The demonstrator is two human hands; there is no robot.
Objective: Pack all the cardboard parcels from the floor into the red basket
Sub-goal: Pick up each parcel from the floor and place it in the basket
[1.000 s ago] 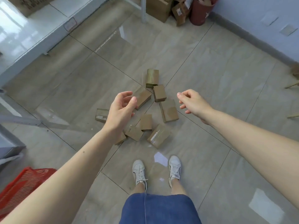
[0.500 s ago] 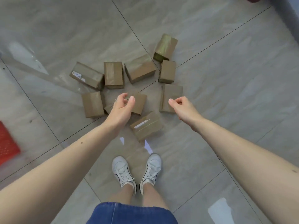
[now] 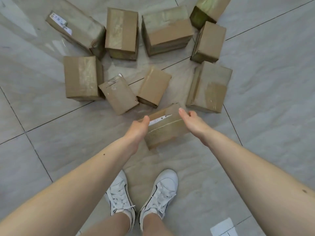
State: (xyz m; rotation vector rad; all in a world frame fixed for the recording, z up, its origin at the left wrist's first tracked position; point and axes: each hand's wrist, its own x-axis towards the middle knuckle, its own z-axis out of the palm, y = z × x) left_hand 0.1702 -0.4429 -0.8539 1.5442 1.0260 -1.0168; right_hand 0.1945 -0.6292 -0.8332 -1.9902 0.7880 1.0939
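Floor [image 3: 265, 92]: large pale grey-beige tiles, glossy, thin dark grout lines running diagonally. Soft light patches on the shine at upper left; a bright white reflection at the bottom right edge. No walls or furniture in view. The red basket is out of frame.

Ten cardboard parcels lie on the floor in a loose cluster ahead of the person's white sneakers [image 3: 158, 195]. Back row, left to right: a taped parcel with a white label [image 3: 76, 26], an upright taped box [image 3: 121, 33], a wider box [image 3: 167, 29], a greenish-taped box [image 3: 209, 9] cut by the top edge, and a small box [image 3: 208, 41] just beside it. Middle: a square-faced box [image 3: 81, 78] at left, touching a tilted flat parcel [image 3: 119, 95]; another tilted parcel [image 3: 153, 86] just beside that; a tall box [image 3: 208, 87] at right.

Nearest parcel [image 3: 163, 128]: lies closest to the feet, slightly apart from the others, tape over its top and a white label strip near its far edge. The tall box and the tilted middle parcel sit just behind it.

Left hand [image 3: 139, 128]: at the parcel's left end, thumb on top at the corner; the other fingers are hidden behind the hand, so their state cannot be told.

Right hand [image 3: 192, 123]: at the parcel's right end, fingers together and reaching down over the far right corner; firm contact cannot be confirmed.

Both bare forearms stretch down from the lower corners.
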